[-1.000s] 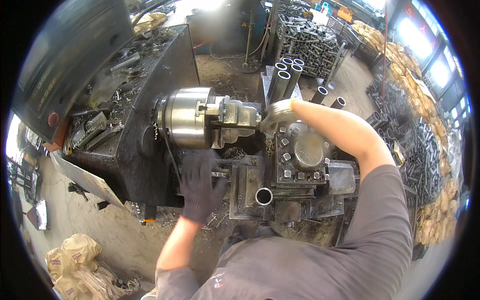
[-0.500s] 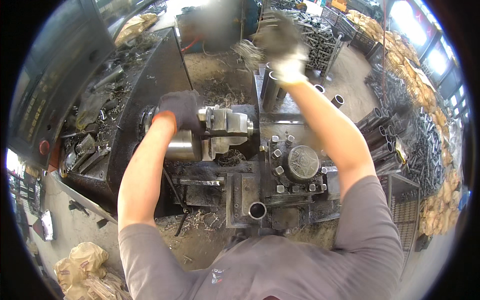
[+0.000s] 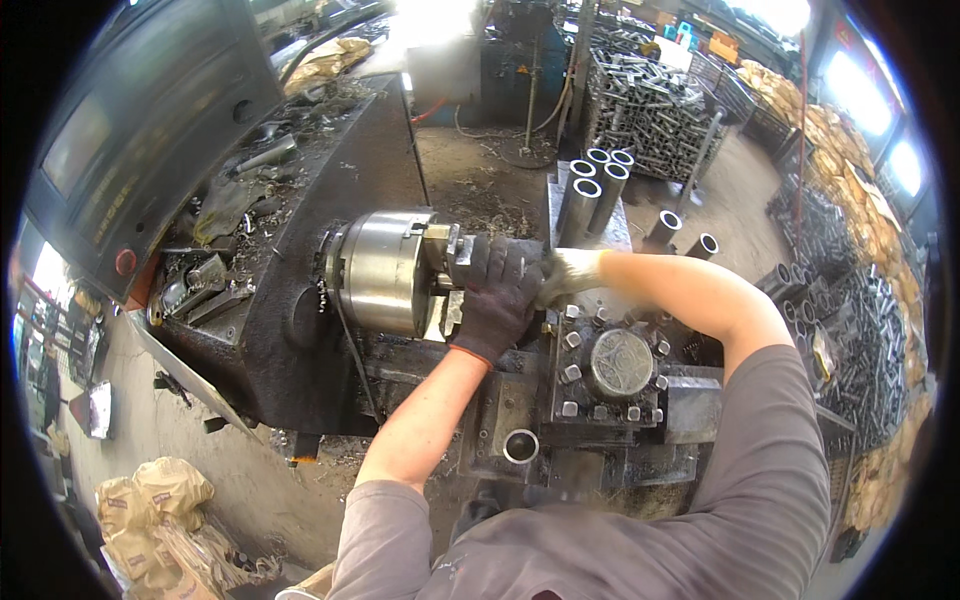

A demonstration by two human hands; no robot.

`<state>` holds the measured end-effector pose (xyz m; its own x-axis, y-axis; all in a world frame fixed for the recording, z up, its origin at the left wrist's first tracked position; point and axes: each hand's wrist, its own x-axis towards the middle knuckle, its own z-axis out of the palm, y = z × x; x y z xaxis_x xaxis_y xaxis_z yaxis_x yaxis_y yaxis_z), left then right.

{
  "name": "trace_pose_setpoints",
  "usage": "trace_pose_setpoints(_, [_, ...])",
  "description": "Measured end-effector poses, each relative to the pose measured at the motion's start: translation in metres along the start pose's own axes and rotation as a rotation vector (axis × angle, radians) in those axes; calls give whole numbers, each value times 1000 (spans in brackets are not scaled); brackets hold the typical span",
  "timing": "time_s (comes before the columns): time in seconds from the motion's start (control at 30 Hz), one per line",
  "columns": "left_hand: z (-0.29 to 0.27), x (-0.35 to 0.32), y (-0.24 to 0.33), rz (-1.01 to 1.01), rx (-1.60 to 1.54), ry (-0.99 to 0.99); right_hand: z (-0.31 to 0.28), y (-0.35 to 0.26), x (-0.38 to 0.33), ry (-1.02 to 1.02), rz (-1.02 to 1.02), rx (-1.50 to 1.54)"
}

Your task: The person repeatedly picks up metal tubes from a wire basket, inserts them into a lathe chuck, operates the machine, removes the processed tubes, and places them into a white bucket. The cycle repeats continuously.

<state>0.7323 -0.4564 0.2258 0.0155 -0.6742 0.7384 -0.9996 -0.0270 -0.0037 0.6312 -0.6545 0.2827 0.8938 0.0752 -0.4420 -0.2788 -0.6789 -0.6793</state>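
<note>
A lathe chuck [image 3: 385, 272], a shiny steel cylinder with stepped jaws [image 3: 437, 245] on its right face, sits left of middle. Just right of the jaws is my left hand [image 3: 497, 295] in a dark glove with an orange cuff edge. Its fingers are bent over something at the jaws, which the glove covers. My right hand [image 3: 568, 275], in a dark glove with a pale cuff, meets the left from the right. The left hand hides its fingers, so its grip does not show. Below both hands is the tool post [image 3: 618, 365], with a round cap and several square-headed bolts.
Several steel tubes [image 3: 590, 190] stand on a plate beyond my right forearm; two more tubes [image 3: 665, 226] stand right of them. One tube [image 3: 520, 447] stands upright near my body. Metal chips litter the headstock top [image 3: 265, 190]. A bin of metal parts [image 3: 655, 110] is behind.
My left hand has come off the chuck's top to the right of its jaws. My right hand, blurred above the standing tubes before, has come down beside the left. The view has shifted.
</note>
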Motion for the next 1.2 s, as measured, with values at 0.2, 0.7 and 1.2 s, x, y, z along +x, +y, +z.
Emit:
trace_pose_setpoints(0.2, [-5,-1,-3,-4,-2,27,-18,23,-1,-268,-390,-336])
trace_pose_setpoints(0.7, [-139,-20,14,-532,-69,-384,40,100,-112,431,385,-817])
trace_pose_setpoints(1.2, [-129,-13,-8,-866,99,-839,166,-190,-58,-289,-398,-1133])
